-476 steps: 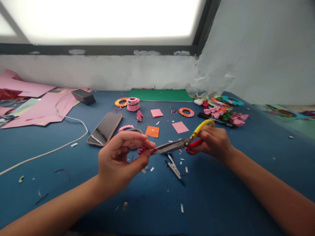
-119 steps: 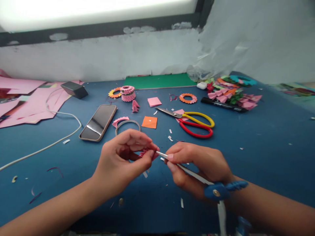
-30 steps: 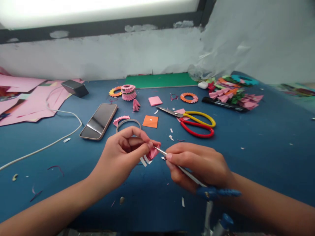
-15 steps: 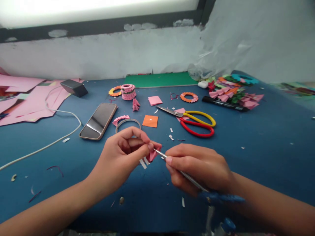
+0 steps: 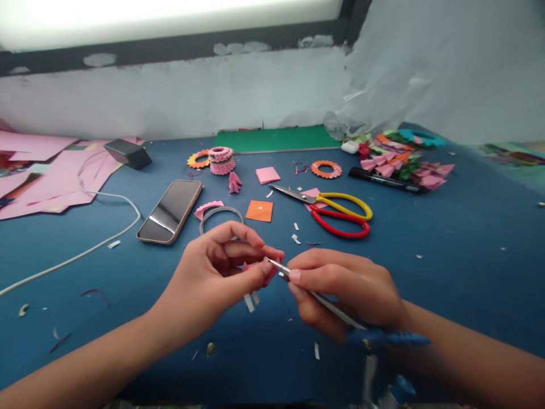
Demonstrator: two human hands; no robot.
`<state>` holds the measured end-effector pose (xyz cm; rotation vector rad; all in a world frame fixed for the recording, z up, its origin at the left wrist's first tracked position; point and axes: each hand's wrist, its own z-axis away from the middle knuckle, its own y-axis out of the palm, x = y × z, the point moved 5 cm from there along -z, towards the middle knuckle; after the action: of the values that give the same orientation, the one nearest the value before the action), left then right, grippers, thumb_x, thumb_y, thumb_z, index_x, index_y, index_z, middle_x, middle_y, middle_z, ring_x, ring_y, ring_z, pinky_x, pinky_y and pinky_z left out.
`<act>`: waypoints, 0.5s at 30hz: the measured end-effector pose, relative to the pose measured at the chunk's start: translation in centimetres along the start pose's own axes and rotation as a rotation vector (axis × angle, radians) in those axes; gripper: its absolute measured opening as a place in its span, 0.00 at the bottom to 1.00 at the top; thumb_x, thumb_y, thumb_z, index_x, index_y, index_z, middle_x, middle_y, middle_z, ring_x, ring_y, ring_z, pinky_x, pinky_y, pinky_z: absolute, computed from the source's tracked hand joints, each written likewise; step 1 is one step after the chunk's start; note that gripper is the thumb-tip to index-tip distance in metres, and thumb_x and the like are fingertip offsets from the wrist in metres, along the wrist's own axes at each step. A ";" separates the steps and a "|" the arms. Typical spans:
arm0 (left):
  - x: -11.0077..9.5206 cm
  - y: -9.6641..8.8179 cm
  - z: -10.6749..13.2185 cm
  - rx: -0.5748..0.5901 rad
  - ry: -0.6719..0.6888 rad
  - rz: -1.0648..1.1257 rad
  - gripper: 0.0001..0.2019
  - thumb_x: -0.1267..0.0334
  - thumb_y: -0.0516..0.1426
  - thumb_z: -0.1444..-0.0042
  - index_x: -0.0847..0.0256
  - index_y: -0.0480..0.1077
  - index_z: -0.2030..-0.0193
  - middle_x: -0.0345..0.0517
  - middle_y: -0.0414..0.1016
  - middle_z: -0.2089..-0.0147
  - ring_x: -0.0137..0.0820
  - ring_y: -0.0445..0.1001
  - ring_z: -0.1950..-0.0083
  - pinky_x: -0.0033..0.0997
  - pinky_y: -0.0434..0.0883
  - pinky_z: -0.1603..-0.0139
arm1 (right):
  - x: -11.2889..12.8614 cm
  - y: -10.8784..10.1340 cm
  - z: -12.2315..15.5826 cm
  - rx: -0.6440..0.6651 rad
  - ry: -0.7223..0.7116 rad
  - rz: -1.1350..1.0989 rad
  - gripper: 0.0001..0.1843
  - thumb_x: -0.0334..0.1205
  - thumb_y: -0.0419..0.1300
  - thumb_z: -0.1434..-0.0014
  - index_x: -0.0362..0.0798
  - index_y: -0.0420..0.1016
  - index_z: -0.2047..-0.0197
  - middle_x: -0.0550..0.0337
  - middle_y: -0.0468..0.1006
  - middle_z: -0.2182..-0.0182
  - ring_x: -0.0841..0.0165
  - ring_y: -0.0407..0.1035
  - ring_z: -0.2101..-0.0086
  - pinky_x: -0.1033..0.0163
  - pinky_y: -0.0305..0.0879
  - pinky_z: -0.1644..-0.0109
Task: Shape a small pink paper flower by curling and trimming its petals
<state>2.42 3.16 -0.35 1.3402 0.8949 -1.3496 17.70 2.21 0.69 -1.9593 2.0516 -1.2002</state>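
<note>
My left hand (image 5: 221, 278) pinches a small folded pink paper piece (image 5: 269, 275) between thumb and fingers, and the fingers hide much of it. In my right hand (image 5: 344, 289) is a drawing compass (image 5: 334, 309) with blue fittings, gripped like a pen. Its metal tip touches the paper at my left thumb. The compass's other leg hangs below, blurred. Just beyond my left hand lie a grey ring (image 5: 221, 210), a curved pink paper strip (image 5: 208, 209) and an orange paper square (image 5: 259, 211).
Scissors (image 5: 317, 200) with red and yellow handles lie ahead of my right hand. A phone (image 5: 170, 211), a white cable (image 5: 106, 234) and pink sheets (image 5: 63, 176) are at left. Toothed paper rings (image 5: 222, 162) stand behind; a black marker (image 5: 385, 180) and folded paper pieces (image 5: 404, 156) lie right.
My left thumb has slid slightly right over the pink paper piece, and the piece has turned, so less of it shows. The compass has shifted a little right and down.
</note>
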 end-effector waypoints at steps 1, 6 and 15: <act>0.0 0.0 0.0 0.000 0.004 0.002 0.08 0.70 0.63 0.49 0.59 0.67 0.66 0.39 0.81 0.64 0.25 0.79 0.63 0.18 0.75 0.63 | 0.1 -0.1 -0.2 -0.026 -0.021 -0.001 0.10 0.24 0.57 0.47 0.49 0.65 0.65 0.61 0.74 0.72 0.74 0.69 0.71 0.71 0.68 0.69; -0.2 0.0 0.0 -0.019 0.040 -0.007 0.07 0.70 0.62 0.48 0.60 0.67 0.67 0.40 0.81 0.64 0.23 0.78 0.66 0.16 0.75 0.66 | 0.4 -0.5 -1.1 -0.076 0.012 -0.093 0.13 0.22 0.55 0.48 0.49 0.63 0.64 0.60 0.74 0.73 0.73 0.70 0.73 0.70 0.69 0.71; -0.6 -0.5 -0.3 -0.118 0.104 -0.030 0.07 0.72 0.63 0.50 0.61 0.69 0.68 0.34 0.74 0.71 0.22 0.77 0.68 0.16 0.75 0.68 | -1.2 -0.6 -0.6 -0.151 0.347 -0.238 0.06 0.32 0.52 0.38 0.53 0.68 0.61 0.63 0.76 0.70 0.73 0.72 0.72 0.67 0.70 0.69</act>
<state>1.98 3.62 0.11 1.3197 1.0528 -1.2390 18.06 3.61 0.93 -2.2546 2.1646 -1.5754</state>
